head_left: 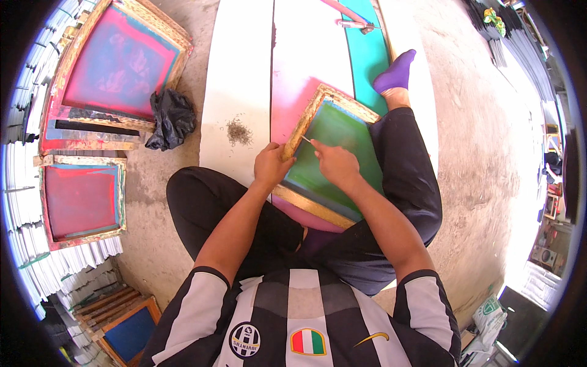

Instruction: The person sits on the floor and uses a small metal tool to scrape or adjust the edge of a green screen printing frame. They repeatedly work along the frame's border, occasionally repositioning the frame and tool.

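Observation:
A wooden screen-printing frame [292, 147] with green mesh [333, 147] lies tilted between my legs. My left hand [273, 166] is closed around its left rail, thumb toward the mesh. Over the mesh my right hand [337, 164] is closed with the index finger stretched forward. From that hand a thin, light-coloured tool [306, 139] points at the rail's inner edge, close to the left hand. Its handle is hidden in the fingers, so its exact kind does not show. Left of the frame, a small pile of thin bits like pulled staples [238, 131] rests on the white board.
White, pink and teal boards [235, 61] lie beneath the frame. A hand tool [358, 24] sits at their far end. More printing frames [82, 202] lean against paper stacks at left, beside a black plastic bag [171, 119]. My purple-socked foot [396, 73] borders the frame's right.

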`<act>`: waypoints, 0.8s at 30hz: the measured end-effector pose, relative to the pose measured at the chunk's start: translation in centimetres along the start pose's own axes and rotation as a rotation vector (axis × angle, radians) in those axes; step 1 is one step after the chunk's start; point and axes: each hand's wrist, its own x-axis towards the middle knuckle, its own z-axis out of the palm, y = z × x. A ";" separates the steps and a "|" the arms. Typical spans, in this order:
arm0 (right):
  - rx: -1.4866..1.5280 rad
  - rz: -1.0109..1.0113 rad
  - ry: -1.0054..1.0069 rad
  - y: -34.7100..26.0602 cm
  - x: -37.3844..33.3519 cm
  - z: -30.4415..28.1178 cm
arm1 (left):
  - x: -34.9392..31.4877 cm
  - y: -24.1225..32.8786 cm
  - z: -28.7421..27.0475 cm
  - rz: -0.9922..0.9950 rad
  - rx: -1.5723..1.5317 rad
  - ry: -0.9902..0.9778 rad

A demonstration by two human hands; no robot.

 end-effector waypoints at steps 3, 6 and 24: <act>-0.130 0.049 -0.064 -1.9 0.3 -0.3 | -0.1 0.2 0.0 0.014 -0.010 0.012; -0.119 0.071 -0.082 -2.9 0.0 -0.2 | 0.0 0.1 0.1 -0.016 0.013 -0.007; 0.732 0.023 -0.020 4.3 2.5 3.9 | 0.2 0.5 -0.3 -0.028 0.008 -0.028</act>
